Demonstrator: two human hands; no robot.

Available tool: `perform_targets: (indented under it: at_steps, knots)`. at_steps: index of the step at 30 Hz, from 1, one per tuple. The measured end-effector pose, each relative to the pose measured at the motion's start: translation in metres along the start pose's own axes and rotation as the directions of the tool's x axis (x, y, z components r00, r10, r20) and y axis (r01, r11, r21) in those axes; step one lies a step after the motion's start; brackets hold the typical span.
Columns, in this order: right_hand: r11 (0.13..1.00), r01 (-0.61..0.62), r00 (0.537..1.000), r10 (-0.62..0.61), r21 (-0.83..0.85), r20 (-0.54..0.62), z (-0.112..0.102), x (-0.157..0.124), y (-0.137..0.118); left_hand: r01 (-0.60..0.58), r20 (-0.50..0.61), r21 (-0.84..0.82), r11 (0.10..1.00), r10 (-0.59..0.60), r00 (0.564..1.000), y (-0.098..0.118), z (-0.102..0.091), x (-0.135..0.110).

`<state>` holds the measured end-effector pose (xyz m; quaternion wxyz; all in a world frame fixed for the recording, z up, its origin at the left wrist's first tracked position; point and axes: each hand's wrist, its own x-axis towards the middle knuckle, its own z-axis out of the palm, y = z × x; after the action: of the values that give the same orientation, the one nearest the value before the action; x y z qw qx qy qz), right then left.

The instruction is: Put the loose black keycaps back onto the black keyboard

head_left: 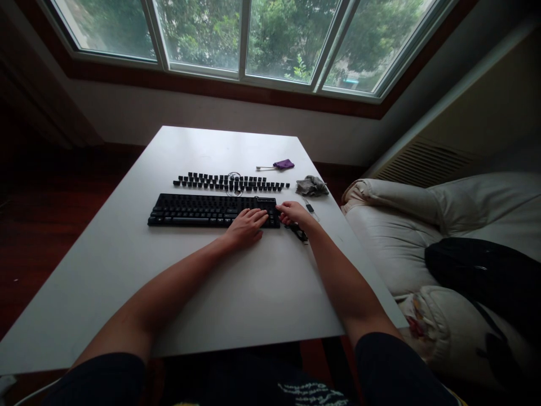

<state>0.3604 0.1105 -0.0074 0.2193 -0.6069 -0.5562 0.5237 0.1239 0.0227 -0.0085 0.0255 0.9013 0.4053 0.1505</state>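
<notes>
A black keyboard (190,211) lies across the white table. My left hand (247,226) rests over its right part, fingers stretched out flat on the keys and the wrist at the front edge. At the keyboard's right end is my right hand (295,214), its thumb and fingers pinched together; whatever is between them is too small to make out. A bundled black cable (298,232) lies just below the right hand. Beyond the keyboard, several loose black keycaps (230,183) stand in rows, with a thin dark wire loop partly hidden among them.
A crumpled grey cloth (311,186) lies to the right of the keycaps, and a small black-ended tool (310,208) is below it. Farther back are a purple cloth (283,164) and a thin pale stick (265,168). A white sofa (380,242) borders the table's right side.
</notes>
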Motion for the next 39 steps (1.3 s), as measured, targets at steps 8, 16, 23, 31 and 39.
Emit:
perform_targets:
  at_steps: [8,16,23,31,39]
  knots:
    - [0.999,-0.008,1.0,0.007,0.034,0.023,-0.007,-0.003,0.0,-0.004,-0.01,0.012,1.0,0.004,1.0,-0.001,0.002,0.0]
    - [0.995,-0.031,0.999,0.028,0.093,0.037,-0.01,-0.005,-0.003,-0.007,-0.004,0.017,1.0,0.007,1.0,-0.002,0.002,0.0]
    - [0.978,-0.032,0.996,0.015,0.204,0.087,-0.018,-0.008,-0.001,-0.001,0.001,0.006,1.0,0.001,1.0,-0.001,0.001,0.001]
    - [0.959,0.04,0.994,-0.067,0.281,0.087,-0.023,0.003,0.013,-0.006,-0.002,0.022,1.0,0.006,1.0,-0.001,0.002,0.001]
    - [0.928,0.198,0.962,-0.246,0.316,0.119,-0.024,0.003,0.02,-0.012,-0.011,0.017,1.0,0.012,1.0,-0.001,0.001,0.002]
